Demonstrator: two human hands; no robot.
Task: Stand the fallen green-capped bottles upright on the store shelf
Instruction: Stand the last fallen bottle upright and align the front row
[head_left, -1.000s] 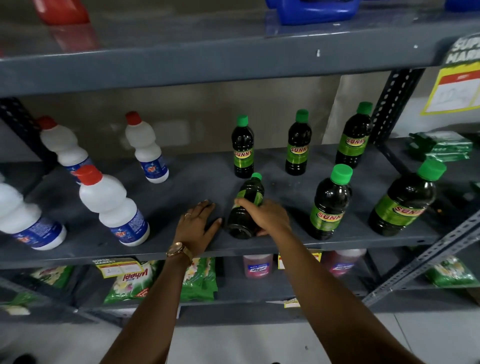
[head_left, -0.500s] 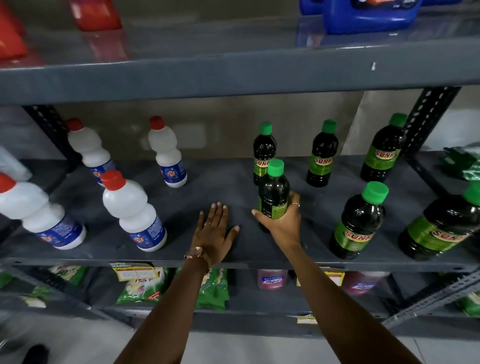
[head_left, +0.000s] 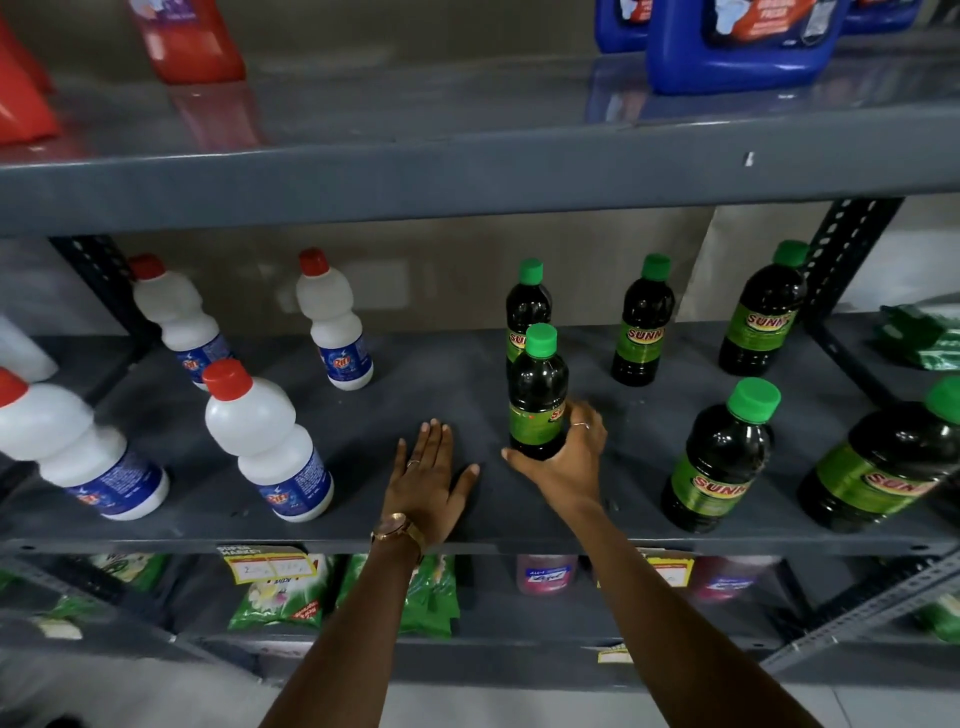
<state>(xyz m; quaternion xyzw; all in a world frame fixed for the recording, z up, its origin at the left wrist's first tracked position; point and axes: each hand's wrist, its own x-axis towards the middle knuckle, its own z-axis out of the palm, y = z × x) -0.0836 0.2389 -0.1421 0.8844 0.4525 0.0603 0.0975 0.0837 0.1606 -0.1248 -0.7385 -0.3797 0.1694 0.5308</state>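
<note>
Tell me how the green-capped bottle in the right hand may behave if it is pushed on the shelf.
The bottle is tall and narrow, so it would probably tip rather than slide. It looks full of dark liquid, so likely heavy for its size. Its round body would probably roll if it fell. The right hand grips it near the base.

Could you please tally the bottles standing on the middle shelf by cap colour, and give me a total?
Green-capped dark bottles: 6, counting the one the right hand holds and the one cut off at the right edge
Red-capped white bottles: 4, for example the front one
Total: 10
A white shape at the far left edge is too cropped to count.
</note>
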